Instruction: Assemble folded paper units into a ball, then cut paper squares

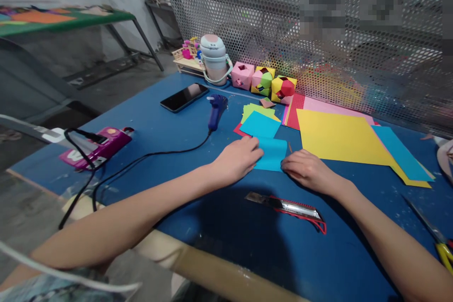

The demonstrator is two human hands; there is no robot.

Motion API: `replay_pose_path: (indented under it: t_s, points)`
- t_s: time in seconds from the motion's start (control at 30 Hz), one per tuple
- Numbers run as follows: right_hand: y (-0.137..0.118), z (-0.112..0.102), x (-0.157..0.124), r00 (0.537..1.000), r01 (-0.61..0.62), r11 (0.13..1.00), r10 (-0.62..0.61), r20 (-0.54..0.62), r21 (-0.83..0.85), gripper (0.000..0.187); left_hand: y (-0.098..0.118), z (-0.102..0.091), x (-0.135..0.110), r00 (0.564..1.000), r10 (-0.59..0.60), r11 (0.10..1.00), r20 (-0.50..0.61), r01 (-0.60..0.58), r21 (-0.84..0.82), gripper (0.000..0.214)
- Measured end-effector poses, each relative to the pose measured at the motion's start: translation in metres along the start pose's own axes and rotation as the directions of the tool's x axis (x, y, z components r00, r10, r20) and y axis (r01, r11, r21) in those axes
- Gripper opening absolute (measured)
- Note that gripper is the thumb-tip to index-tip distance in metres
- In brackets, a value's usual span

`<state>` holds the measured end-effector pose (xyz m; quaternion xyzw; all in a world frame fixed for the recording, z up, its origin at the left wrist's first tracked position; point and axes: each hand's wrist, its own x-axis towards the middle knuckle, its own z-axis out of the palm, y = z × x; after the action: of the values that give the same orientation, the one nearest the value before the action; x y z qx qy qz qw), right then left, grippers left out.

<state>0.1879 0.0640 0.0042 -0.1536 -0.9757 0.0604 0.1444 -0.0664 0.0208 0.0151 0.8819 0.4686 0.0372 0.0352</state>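
Observation:
A small sheet of blue paper (pixel 272 155) lies on the blue table between my two hands, with a crease or bend running across it. My left hand (pixel 238 159) has its fingers curled over the sheet's left edge. At the lower right corner, my right hand (pixel 307 169) pinches the paper, its fingertips close together. Just beyond is a stack of blue, green and red paper squares (pixel 261 124). A utility knife (pixel 288 206) with a red frame rests on the table nearer to me, its blade pointing left.
A blue glue gun (pixel 216 111) trails its cord to a purple power strip (pixel 102 147). Behind are a phone (pixel 184 97), a lidded cup (pixel 214 61) and three paper cubes (pixel 263 80). Yellow sheets (pixel 339 137) lie right, scissors (pixel 437 236) at the right edge. Perforated metal (pixel 269 14) borders the back.

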Motion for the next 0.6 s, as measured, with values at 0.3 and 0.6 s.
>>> replay_pose_path:
  t_s: [0.3, 0.6]
  points:
    - [-0.0007, -0.0025, -0.0018, 1.000, 0.001, 0.999, -0.001, 0.019, 0.036, 0.024, 0.0013, 0.0035, 0.0004, 0.994, 0.096, 0.995, 0.055, -0.095, -0.018, 0.022]
    - [-0.0019, -0.0037, -0.0008, 0.998, -0.064, 0.978, 0.066, -0.002, 0.200, 0.018, -0.0026, 0.0028, -0.0004, 0.995, 0.080, 0.988, 0.053, -0.072, -0.135, 0.016]
